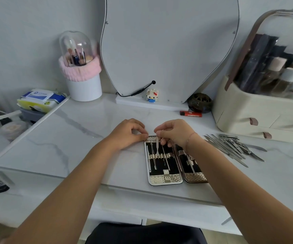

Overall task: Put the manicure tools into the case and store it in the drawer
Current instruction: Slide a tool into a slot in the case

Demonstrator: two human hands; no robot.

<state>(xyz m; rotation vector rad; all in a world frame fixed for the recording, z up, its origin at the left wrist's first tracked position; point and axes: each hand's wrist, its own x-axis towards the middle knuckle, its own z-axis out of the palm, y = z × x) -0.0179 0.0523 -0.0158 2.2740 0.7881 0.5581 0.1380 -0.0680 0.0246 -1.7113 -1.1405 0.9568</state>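
I see a marble-patterned bench (75, 138) with a curved mirror (170, 46) at its back. A red lighter (191, 113) lies near a dark round jar (200, 102). A small block figurine (152, 95) stands on the mirror base. Left, a white brush holder (82, 74) stands beside a wipes pack (40, 99); right, a cream cosmetics organizer (258, 110).

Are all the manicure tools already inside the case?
No, a pile of loose metal tools lies on the table, right of the open case.
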